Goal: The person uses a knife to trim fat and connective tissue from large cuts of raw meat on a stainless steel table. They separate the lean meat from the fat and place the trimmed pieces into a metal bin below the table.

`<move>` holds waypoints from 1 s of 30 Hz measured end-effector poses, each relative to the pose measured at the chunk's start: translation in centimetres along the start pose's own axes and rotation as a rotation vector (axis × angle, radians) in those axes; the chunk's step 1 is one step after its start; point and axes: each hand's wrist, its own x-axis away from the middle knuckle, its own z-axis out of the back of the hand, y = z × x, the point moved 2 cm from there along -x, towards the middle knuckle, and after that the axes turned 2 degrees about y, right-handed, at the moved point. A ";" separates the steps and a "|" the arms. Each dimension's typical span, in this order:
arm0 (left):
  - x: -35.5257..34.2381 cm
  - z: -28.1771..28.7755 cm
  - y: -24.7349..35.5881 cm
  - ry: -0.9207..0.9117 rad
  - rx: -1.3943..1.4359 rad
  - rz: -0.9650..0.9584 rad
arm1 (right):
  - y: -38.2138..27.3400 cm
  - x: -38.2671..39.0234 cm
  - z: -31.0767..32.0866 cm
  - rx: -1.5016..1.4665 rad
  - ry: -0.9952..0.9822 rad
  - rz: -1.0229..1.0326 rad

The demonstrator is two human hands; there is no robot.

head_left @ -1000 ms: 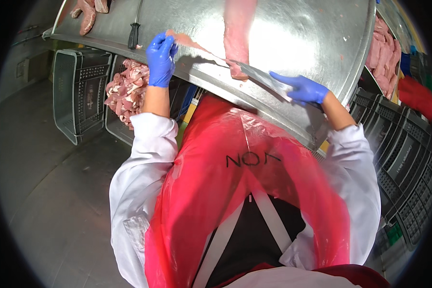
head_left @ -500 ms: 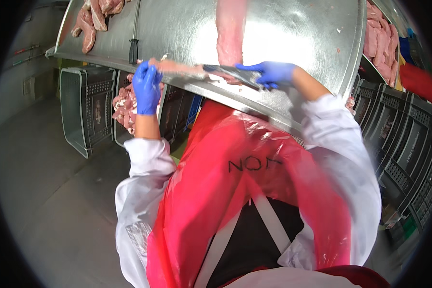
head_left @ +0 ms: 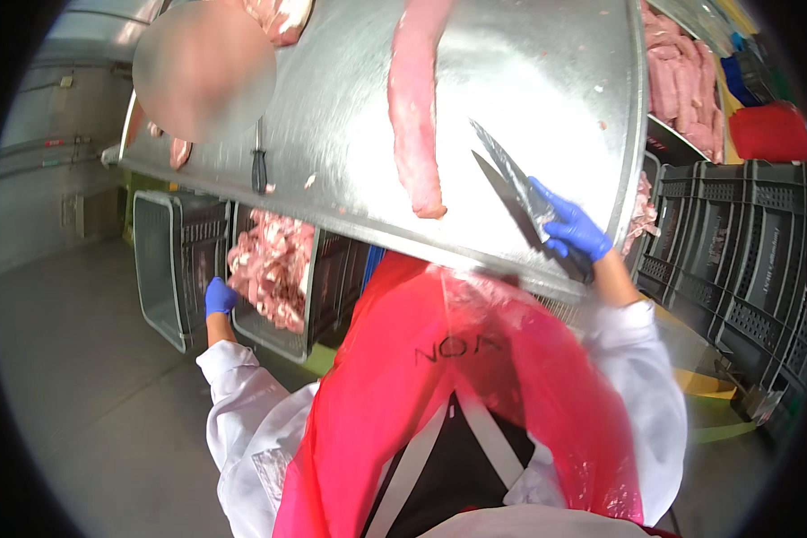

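My right hand (head_left: 576,231), in a blue glove, grips a knife (head_left: 518,179) over the right front of the metal table. The blade points away and to the left, with its shadow or reflection beside it. A long pink strip of meat (head_left: 412,117) lies on the table, left of the blade and apart from it. My left hand (head_left: 220,297), also blue-gloved, is low at the near-left rim of a crate of meat trimmings (head_left: 273,269). Its fingers look curled in, and whatever they may hold is hidden.
A black-handled tool (head_left: 259,170) lies at the left of the metal table (head_left: 341,72). Meat pieces (head_left: 280,16) lie far left, partly under a blurred patch. A grey crate (head_left: 157,269) stands left of the trimmings. Cut meat (head_left: 681,81) fills a container far right, above stacked crates (head_left: 735,242).
My left hand has moved down and left from the table edge to the crate; the strip it held is no longer visible there. My right hand has drawn the knife away from the long meat, rightward and nearer.
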 end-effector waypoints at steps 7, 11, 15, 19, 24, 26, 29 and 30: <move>-3.1 -8.6 42.6 0.128 0.871 -0.254 | 2.5 2.9 -2.6 -0.140 0.218 0.113; 1.5 -14.9 56.9 -0.115 0.836 -0.546 | 3.9 6.2 -2.5 -0.182 0.422 0.127; -4.0 -7.9 66.7 -0.376 0.781 -1.272 | 10.9 10.6 -1.1 -0.297 0.740 0.111; -20.0 -0.9 71.1 0.086 0.057 -1.439 | 12.7 14.4 -2.7 -0.314 0.946 0.012; -28.1 -1.6 69.3 -0.133 -0.327 -1.198 | 13.2 14.9 -4.5 -0.277 0.967 -0.022; -25.3 0.0 70.6 -0.064 -0.375 -1.157 | 13.9 14.5 -5.8 -0.288 0.972 0.004; -24.5 1.1 67.3 -0.355 -0.474 -0.972 | 11.8 11.6 -6.0 -0.191 0.881 0.093; -22.3 1.8 66.5 -0.180 -0.478 -0.988 | 12.0 10.7 -6.0 -0.191 0.895 0.121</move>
